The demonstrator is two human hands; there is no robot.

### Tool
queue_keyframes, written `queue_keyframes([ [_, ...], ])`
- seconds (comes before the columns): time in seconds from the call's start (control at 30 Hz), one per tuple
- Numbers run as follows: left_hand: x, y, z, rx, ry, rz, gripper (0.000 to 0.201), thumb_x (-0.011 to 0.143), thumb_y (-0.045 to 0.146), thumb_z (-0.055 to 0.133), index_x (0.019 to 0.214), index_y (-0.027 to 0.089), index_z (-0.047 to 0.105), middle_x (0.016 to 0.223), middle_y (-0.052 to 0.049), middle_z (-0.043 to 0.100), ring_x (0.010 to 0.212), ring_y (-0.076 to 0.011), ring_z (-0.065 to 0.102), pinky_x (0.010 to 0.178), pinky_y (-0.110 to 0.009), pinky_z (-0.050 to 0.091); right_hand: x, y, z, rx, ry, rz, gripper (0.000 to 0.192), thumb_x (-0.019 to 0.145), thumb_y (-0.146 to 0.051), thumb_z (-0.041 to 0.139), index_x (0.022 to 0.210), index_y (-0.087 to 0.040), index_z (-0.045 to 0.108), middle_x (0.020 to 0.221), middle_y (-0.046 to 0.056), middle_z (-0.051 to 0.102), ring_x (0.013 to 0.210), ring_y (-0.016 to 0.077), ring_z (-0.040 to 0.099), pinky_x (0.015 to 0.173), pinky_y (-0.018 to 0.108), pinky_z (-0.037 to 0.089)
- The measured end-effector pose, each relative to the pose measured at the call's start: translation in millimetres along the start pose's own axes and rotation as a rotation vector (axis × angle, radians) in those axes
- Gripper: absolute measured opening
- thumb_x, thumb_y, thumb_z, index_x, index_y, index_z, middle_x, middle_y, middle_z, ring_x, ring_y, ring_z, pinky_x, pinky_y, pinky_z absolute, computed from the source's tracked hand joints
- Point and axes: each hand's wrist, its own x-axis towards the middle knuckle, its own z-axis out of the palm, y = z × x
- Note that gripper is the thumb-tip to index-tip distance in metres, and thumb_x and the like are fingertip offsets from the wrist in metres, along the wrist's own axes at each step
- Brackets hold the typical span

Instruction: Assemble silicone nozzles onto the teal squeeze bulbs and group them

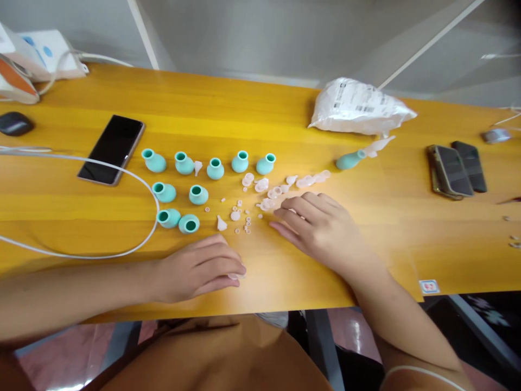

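Observation:
Near the table's front edge, my left hand (pixel 205 269) is closed, pinching a small translucent pale pink piece (pixel 235 276) between thumb and fingers. My right hand (pixel 311 225) reaches over the right end of the loose pink pieces (pixel 267 204), fingers bent and a gap beside the thumb; what lies under its fingertips is hidden. Small pink rings (pixel 237 231) and a funnel-shaped pink piece (pixel 221 223) are scattered between the hands. Several turquoise vase-shaped bottles (pixel 198 195) with open necks stand or lean to the left. Another turquoise bottle (pixel 350 160) lies farther right, a pale pink piece (pixel 379 145) at its neck.
A white plastic bag (pixel 360 108) sits at the back right. On the left are a phone (pixel 112 149), a looped white cable (pixel 157 201) and a black mouse (pixel 15 124). Two more phones (pixel 451 171) lie at the right. A grey partition (pixel 252 43) borders the table (pixel 228 119).

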Motion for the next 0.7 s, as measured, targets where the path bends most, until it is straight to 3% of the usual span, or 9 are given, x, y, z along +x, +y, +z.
queue_keyframes([
  [0.27, -2.2, -1.8, 3.9, -0.117, 0.037, -0.104, 0.026, 0.108, 0.019, 0.08, 0.129, 0.018, 0.065, 0.108, -0.007, 0.082, 0.098, -0.0184, 0.076, 0.09, -0.03, 0.066, 0.4, -3.9, 6.8, 0.006, -0.087, -0.058, 0.025, 0.112, -0.017, 0.068, 0.089, -0.019, 0.075, 0.089, 0.007, 0.075, 0.089, 0.0252, 0.061, 0.077, 0.041, 0.043],
  [0.6, -1.3, -0.6, 0.2, -0.155, 0.066, -0.209, 0.027, 0.108, 0.025, 0.081, 0.128, 0.021, 0.064, 0.104, -0.004, 0.078, 0.092, -0.0159, 0.074, 0.089, -0.028, 0.063, -2.1, 1.2, 2.1, 0.134, -0.127, -0.027, 0.014, 0.113, -0.025, 0.068, 0.108, -0.018, 0.078, 0.104, 0.009, 0.08, 0.099, 0.027, 0.067, 0.082, 0.043, 0.045],
  [0.7, -2.8, -1.1, 0.8, -0.171, 0.063, -0.231, 0.026, 0.108, 0.025, 0.081, 0.129, 0.021, 0.064, 0.104, -0.004, 0.078, 0.093, -0.0161, 0.074, 0.089, -0.028, 0.063, -2.6, 1.7, 2.8, 0.13, -0.127, -0.035, 0.013, 0.112, -0.023, 0.067, 0.105, -0.018, 0.078, 0.102, 0.009, 0.079, 0.099, 0.0273, 0.066, 0.081, 0.042, 0.044],
])
